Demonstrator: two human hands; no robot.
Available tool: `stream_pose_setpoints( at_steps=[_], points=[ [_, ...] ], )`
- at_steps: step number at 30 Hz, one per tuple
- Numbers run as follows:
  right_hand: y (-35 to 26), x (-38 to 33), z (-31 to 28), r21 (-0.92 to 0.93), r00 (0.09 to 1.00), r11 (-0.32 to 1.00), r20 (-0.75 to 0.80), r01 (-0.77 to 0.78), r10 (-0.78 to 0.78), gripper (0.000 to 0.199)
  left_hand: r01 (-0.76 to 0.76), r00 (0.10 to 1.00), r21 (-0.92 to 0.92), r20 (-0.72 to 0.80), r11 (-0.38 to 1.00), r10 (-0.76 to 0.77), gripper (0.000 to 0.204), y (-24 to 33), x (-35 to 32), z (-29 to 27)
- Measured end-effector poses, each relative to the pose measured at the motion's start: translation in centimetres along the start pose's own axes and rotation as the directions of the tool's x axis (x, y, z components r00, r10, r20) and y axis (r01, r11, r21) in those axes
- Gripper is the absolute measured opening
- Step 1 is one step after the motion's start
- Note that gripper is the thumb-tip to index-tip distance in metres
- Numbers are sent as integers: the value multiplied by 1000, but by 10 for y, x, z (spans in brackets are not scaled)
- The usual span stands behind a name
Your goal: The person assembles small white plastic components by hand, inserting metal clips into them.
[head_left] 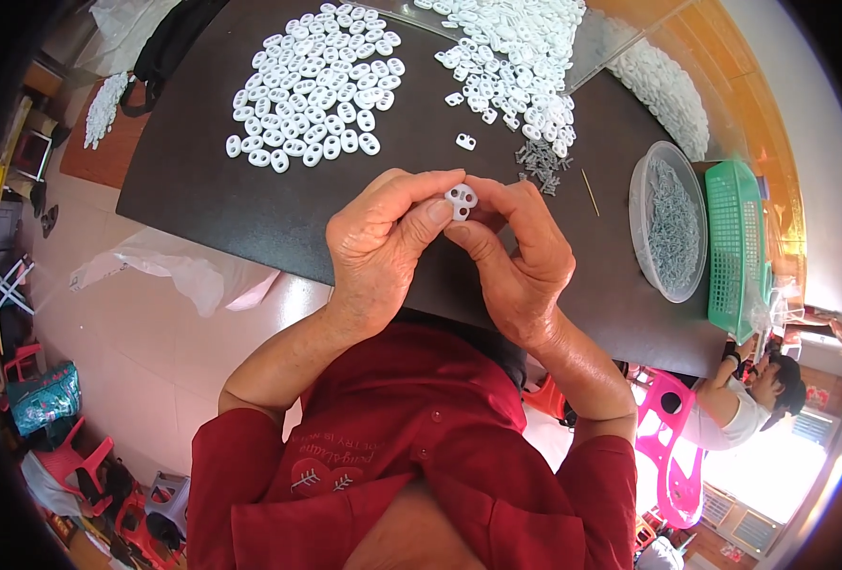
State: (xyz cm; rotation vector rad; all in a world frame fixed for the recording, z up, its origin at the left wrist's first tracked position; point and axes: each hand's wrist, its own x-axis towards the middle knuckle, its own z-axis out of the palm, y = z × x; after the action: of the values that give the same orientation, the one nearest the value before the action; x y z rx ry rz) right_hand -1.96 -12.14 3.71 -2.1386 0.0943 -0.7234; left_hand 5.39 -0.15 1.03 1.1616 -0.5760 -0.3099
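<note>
Just above the near part of the dark table, my left hand (381,249) and my right hand (527,255) meet at the fingertips. Between them they pinch a small white plastic piece with holes (461,198); thumbs and forefingers cover part of its edge. Farther left, many white two-holed oval pieces (312,100) lie spread in a loose layer. Beyond my right hand, smaller white pieces (511,57) form a heap, and a single one (465,142) sits apart. A little pile of grey screws (540,163) lies beside that heap.
A round clear tub (641,204) of screws stands at the right, beside a green basket (736,247). A thin stick (590,193) lies near the screws. Another person (744,404) is at the table's right end, by a pink plastic chair (670,446).
</note>
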Motion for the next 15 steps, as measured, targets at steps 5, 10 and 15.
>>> stream_pose_setpoints(
  at_steps=[5, 10, 15],
  points=[
    [-1, -2, 3, -1, 1000, 1000, -13, 7, -7, 31, 30, 998, -78, -56, 996, -35, 20, 1, -3, 4],
    [1, 1, 2, 19, 1000, 999, -16, 26, -25, 30, -20, 997, -47, -81, 999, 16, 20, -3, -4, 3],
    [3, 1, 4, 42, 999, 999, -31, 27, -26, 28, -24, 997, -39, -80, 999, 21, 19, -7, -8, 3]
  ],
)
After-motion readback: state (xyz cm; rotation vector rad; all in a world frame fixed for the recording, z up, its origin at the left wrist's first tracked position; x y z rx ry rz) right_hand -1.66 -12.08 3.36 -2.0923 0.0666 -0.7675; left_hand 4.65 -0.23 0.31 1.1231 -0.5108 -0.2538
